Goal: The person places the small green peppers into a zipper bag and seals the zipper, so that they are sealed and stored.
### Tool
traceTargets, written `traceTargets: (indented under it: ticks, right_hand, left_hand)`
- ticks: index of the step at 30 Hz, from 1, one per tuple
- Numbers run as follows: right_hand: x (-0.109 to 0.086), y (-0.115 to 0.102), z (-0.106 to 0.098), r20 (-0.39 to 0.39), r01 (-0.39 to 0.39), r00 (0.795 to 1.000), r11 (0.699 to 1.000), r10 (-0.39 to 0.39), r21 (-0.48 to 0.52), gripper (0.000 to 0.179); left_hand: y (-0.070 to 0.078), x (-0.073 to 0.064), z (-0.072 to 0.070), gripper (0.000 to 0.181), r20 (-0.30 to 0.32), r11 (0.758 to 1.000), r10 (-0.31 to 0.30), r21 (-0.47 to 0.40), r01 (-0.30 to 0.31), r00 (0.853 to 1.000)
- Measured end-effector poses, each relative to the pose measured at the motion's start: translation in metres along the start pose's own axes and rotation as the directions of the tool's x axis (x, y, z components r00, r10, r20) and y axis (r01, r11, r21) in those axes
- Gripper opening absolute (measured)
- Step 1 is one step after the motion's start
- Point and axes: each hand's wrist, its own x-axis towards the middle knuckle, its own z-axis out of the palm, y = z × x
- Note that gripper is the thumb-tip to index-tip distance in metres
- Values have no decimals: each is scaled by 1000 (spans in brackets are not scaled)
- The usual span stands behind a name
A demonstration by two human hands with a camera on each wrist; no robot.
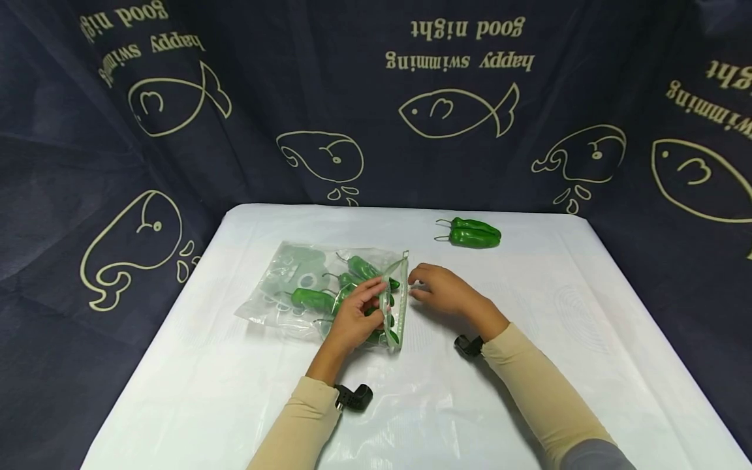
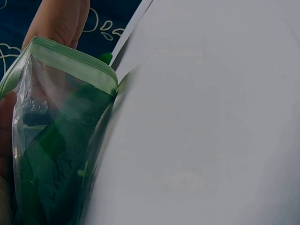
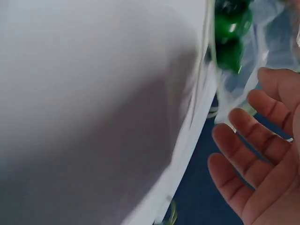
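A clear zip bag [image 1: 258, 307] lies on the white table with several green peppers [image 1: 311, 299] inside. Its mouth, edged by a pale green zip strip [image 2: 77, 65], faces right and stands parted. My left hand [image 1: 354, 316] pinches the near layer of the bag at this mouth, fingers above and thumb below. Just right of the opening is my right hand [image 1: 443, 287], holding nothing. In the right wrist view its fingers [image 3: 253, 129] are loosely bent and spread beside the bag. Peppers fill the bag close behind the mouth in the left wrist view.
Two more green peppers [image 1: 474, 237] lie side by side near the table's back edge, right of the bag. A dark blue cloth [image 1: 376, 85] with fish and whale drawings hangs behind and beside the white table [image 1: 587, 391].
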Motion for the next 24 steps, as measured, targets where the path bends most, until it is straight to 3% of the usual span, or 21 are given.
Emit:
traceTargets:
  ticks: [3, 10, 18, 24]
  right_hand:
    - [0, 16, -7, -27, -17, 999, 999, 16, -28, 17]
    - [-9, 54, -24, -62, -106, 993, 992, 101, -70, 23]
    - [-20, 90, -41, -86, -246, 967, 967, 240, -64, 30]
    - [-22, 114, -51, -82, -370, 928, 926, 364, -72, 37]
  left_hand:
    - [3, -1, 0, 56, 0, 1000, 5, -1, -5, 1000]
    - [-28, 7, -2, 58, -24, 1000, 8, 1, -8, 1000]
    - [-28, 7, -1, 57, -27, 1000, 24, -6, -24, 999]
    - [-27, 6, -2, 57, -24, 1000, 5, -4, -5, 1000]
